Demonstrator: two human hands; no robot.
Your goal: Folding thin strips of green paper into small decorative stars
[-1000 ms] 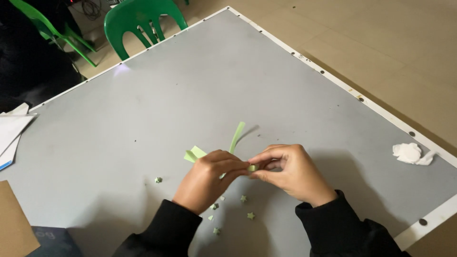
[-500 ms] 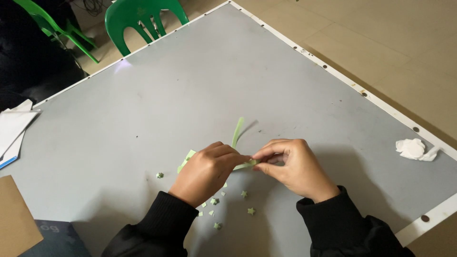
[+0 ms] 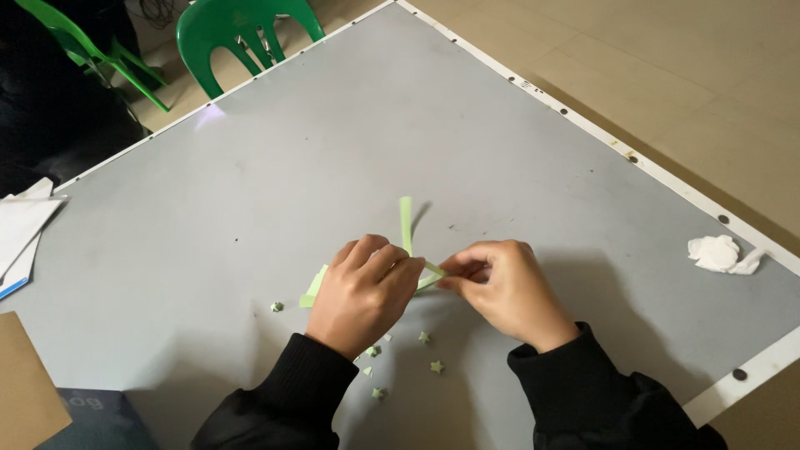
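My left hand (image 3: 364, 292) and my right hand (image 3: 500, 287) meet over the grey table (image 3: 467, 133), both pinching a thin light-green paper strip (image 3: 406, 223). One end of the strip stands up and curves away from me; a short piece runs between my fingertips. More light-green strip ends (image 3: 314, 287) poke out on the table left of my left hand. Several tiny green folded paper stars (image 3: 436, 366) lie on the table just in front of my wrists, and one more star (image 3: 277, 307) sits to the left.
A crumpled white paper (image 3: 721, 253) lies near the table's right edge. White sheets (image 3: 21, 233) and a brown cardboard piece (image 3: 25, 392) are at the left. Green plastic chairs (image 3: 242, 33) stand beyond the far edge. The table has a white rim with screws.
The view has shifted slightly. My hands have stayed together on the strip, fingers working it; the standing end now points more upright.
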